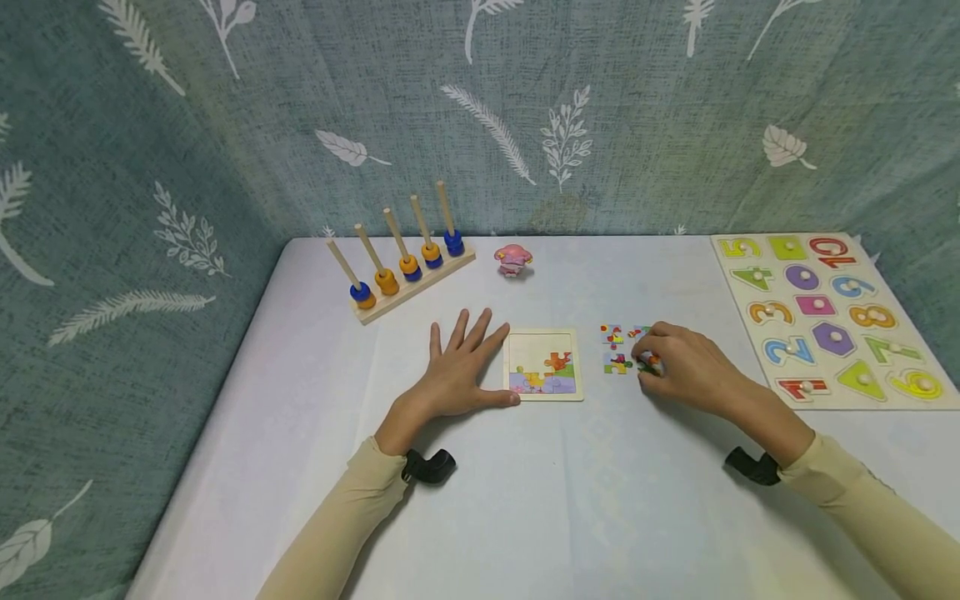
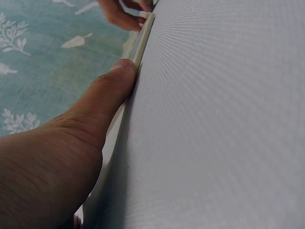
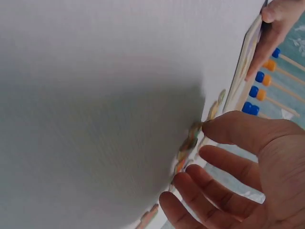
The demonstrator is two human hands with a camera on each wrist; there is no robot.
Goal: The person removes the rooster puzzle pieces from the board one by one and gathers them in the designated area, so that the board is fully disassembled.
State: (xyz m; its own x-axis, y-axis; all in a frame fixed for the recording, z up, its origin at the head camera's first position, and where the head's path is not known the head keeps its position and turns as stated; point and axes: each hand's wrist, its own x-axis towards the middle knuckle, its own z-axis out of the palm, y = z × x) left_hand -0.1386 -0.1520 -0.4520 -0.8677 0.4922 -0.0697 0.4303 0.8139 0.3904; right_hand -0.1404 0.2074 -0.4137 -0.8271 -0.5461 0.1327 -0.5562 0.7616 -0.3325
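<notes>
A small wooden puzzle board [image 1: 543,333] lies in the middle of the table, its lower part and right side filled with picture pieces. My left hand [image 1: 461,379] rests flat with fingers spread, thumb on the board's lower left corner and a fingertip at its upper left. Right of the board, my right hand [image 1: 686,367] curls over loose puzzle pieces. Thumb and fingers pinch a puzzle piece [image 1: 651,363], partly hidden by the hand. Beside it lie a piece with red spots [image 1: 612,335], another piece [image 1: 618,363] and a partly covered one [image 1: 637,332].
A wooden bead abacus [image 1: 416,288] with blue and orange beads stands at the back left. Near it sits a pink toy figure [image 1: 513,259]. A number-and-shape board [image 1: 832,325] lies on the right. Patterned cloth [image 1: 412,100] hangs behind the table.
</notes>
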